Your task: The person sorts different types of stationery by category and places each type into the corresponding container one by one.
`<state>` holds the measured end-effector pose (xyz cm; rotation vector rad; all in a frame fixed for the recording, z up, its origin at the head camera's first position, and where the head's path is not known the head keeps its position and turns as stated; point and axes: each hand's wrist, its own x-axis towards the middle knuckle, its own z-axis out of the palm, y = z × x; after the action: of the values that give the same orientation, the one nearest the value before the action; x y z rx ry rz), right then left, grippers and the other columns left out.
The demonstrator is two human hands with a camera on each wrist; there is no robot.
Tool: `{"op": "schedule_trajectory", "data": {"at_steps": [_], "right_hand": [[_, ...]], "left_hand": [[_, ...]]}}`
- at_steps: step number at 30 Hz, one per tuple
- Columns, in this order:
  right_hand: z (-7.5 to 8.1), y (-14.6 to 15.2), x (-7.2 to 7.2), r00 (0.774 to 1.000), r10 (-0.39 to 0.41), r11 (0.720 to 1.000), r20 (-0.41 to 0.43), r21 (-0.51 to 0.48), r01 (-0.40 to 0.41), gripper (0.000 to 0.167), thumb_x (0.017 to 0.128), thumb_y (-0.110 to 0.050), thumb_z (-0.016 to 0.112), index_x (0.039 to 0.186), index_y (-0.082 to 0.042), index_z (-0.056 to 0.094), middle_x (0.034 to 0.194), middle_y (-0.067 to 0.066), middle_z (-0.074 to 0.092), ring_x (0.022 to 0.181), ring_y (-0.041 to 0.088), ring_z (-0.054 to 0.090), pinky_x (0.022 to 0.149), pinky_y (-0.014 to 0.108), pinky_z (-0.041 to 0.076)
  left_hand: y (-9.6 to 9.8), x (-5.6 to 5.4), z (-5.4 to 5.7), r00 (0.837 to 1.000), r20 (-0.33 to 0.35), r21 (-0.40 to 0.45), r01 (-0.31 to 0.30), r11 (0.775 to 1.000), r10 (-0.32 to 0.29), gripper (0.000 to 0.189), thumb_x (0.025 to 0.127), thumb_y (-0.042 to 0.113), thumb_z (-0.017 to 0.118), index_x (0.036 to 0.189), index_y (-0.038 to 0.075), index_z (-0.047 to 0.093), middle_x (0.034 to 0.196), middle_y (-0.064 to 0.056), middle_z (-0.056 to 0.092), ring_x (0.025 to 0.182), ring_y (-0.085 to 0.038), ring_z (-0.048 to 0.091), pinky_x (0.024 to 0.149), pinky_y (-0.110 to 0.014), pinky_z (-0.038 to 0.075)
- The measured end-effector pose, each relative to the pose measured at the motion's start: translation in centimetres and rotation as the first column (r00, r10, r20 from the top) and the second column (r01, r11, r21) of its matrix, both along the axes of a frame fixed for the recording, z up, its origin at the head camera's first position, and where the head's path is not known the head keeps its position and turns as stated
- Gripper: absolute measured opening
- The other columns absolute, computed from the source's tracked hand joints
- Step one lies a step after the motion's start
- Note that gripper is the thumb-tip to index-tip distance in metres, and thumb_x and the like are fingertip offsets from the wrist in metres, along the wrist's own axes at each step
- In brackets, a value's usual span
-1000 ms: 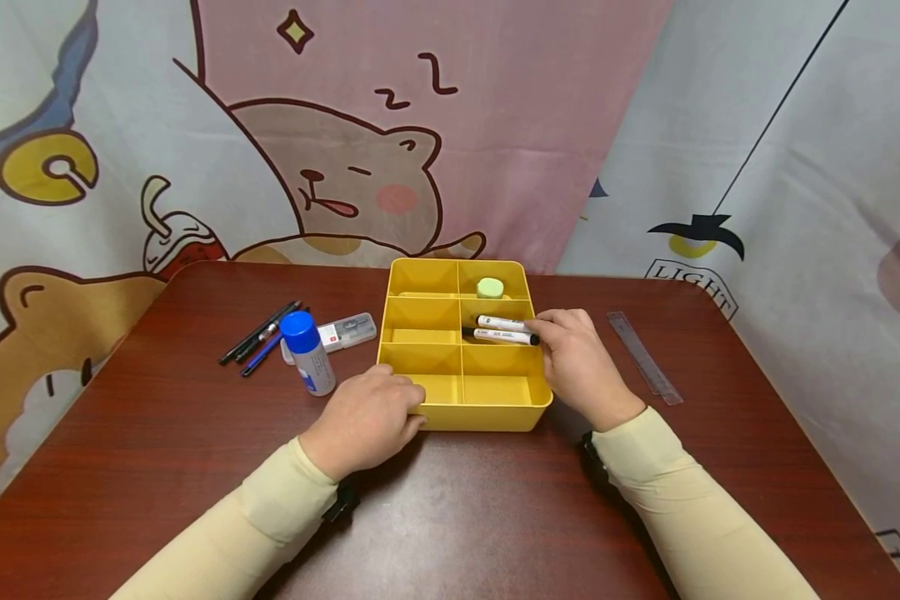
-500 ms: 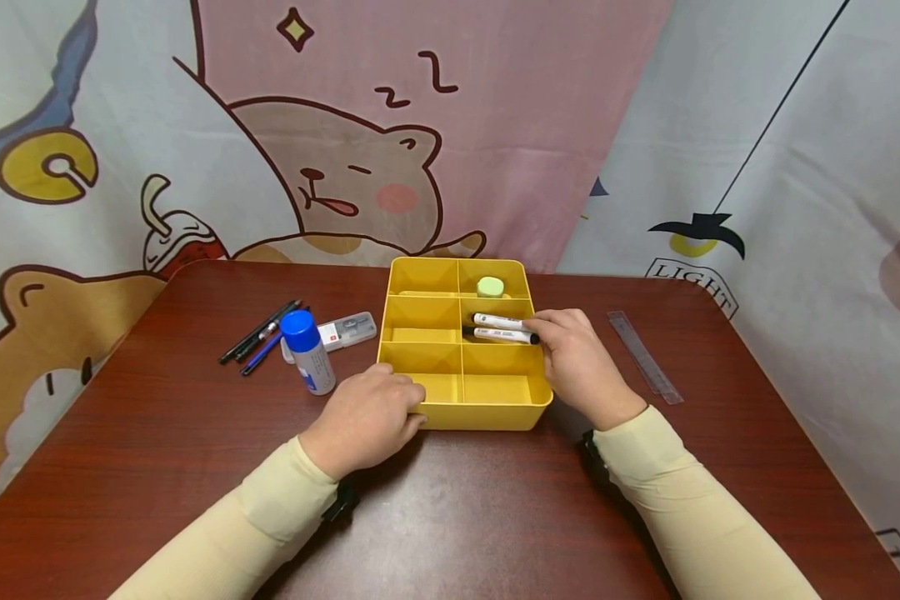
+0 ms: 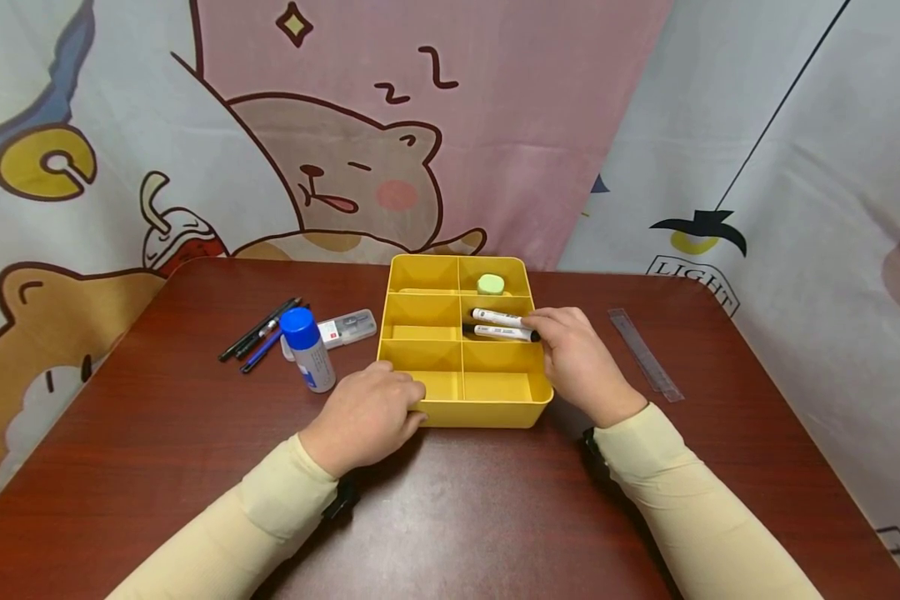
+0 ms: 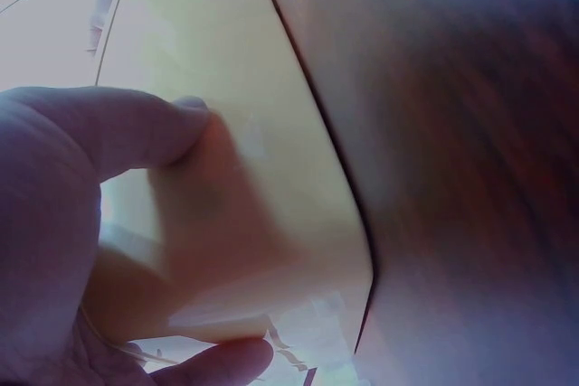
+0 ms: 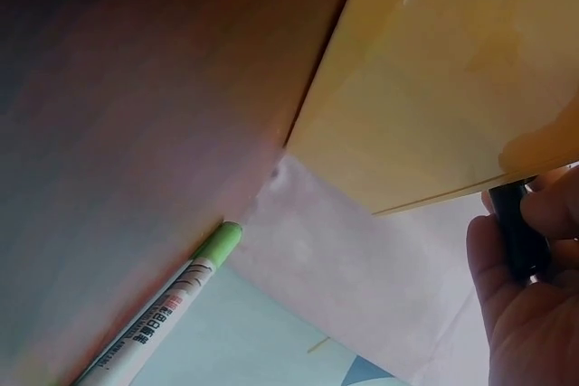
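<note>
A yellow divided storage box stands on the table. At its front left corner my left hand grips the wall, with the thumb against the outside in the left wrist view. My right hand reaches over the right wall and pinches the end of a white marker; a black end shows between its fingers in the right wrist view. Just in front, a second white marker with a black cap lies across the middle right compartment. A pale green rounded object sits in the back right compartment.
Left of the box are a blue-capped bottle, a clear plastic case and several dark pens. A clear ruler lies to the right. The right wrist view shows a green-capped marker beside the box.
The rear white marker has slid slightly left in its compartment over the last second. Both hands have stayed nearly in place, and the box has not moved on the table.
</note>
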<state>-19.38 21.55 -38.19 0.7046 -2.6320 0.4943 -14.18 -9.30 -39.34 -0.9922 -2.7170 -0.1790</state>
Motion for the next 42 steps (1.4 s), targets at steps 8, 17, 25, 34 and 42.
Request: {"op": "schedule_trajectory", "data": {"at_steps": [8,17,25,34,42], "right_hand": [[0.0,0.1,-0.1,1.000,0.006,1.000,0.010,-0.009,-0.006,0.034,0.097,0.011,0.053,0.125,0.001,0.070,0.128,0.018,0.070,0.118,0.039,0.059,0.105,0.051,0.048],[0.2,0.2,-0.3,0.998,0.026,1.000,0.055,0.012,-0.027,0.037,0.098,0.011,0.048,0.126,0.000,0.069,0.131,0.018,0.068,0.121,0.038,0.058,0.107,0.051,0.048],[0.5,0.1,-0.8,0.996,0.053,0.997,0.078,0.044,-0.057,0.040,0.095,0.013,0.047,0.123,0.000,0.071,0.129,0.016,0.070,0.122,0.038,0.059,0.109,0.051,0.048],[1.1,-0.2,-0.9,0.992,0.058,0.993,0.112,0.094,-0.068,0.043,0.092,0.015,0.047,0.125,0.001,0.071,0.131,0.019,0.070,0.125,0.039,0.059,0.111,0.051,0.047],[1.3,-0.3,-1.1,0.990,0.064,0.989,0.128,0.126,-0.080,0.044,0.093,0.015,0.047,0.127,0.000,0.070,0.134,0.020,0.069,0.123,0.039,0.060,0.110,0.050,0.048]], "left_hand": [[0.0,0.0,0.1,1.000,0.006,-0.001,-0.003,1.000,0.003,0.026,0.089,0.035,0.082,0.078,0.020,0.064,0.080,0.006,0.070,0.074,-0.020,0.052,0.062,-0.035,0.043],[0.1,0.0,0.1,1.000,0.016,-0.001,-0.002,1.000,0.002,0.024,0.089,0.035,0.083,0.080,0.020,0.066,0.083,0.005,0.073,0.075,-0.020,0.053,0.062,-0.035,0.044],[0.1,0.0,0.1,1.000,0.016,-0.006,-0.008,1.000,0.008,0.025,0.089,0.035,0.082,0.079,0.020,0.065,0.083,0.006,0.073,0.075,-0.021,0.053,0.061,-0.035,0.044],[0.1,0.0,0.0,1.000,0.002,0.002,-0.012,1.000,0.012,0.026,0.088,0.036,0.083,0.078,0.021,0.064,0.082,0.007,0.072,0.075,-0.020,0.053,0.060,-0.035,0.044],[0.1,0.0,0.0,1.000,0.000,0.009,-0.004,1.000,0.004,0.026,0.088,0.035,0.083,0.077,0.021,0.063,0.083,0.007,0.073,0.076,-0.021,0.055,0.060,-0.036,0.045]]}}
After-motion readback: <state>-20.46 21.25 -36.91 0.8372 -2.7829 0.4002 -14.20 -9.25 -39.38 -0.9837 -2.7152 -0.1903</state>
